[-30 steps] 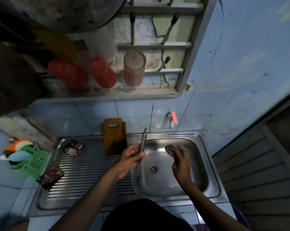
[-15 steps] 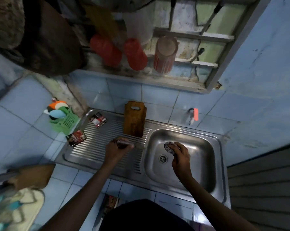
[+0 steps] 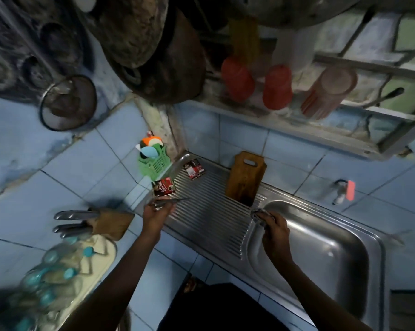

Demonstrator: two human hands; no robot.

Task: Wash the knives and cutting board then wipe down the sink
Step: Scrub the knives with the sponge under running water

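Head view: my left hand (image 3: 157, 212) grips a knife (image 3: 169, 201) over the drainboard's left edge, probably bound for the knife block (image 3: 110, 222); my right hand (image 3: 272, 225) clutches the scourer (image 3: 257, 215) at the sink (image 3: 325, 249) rim.

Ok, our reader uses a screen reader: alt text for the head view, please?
Seen from above, a person's left hand holds a knife over the left edge of a steel drainboard, while the right hand grips a scrubber at the rim of the sink. A cutting board leans on the tiled wall; a knife block stands at left.
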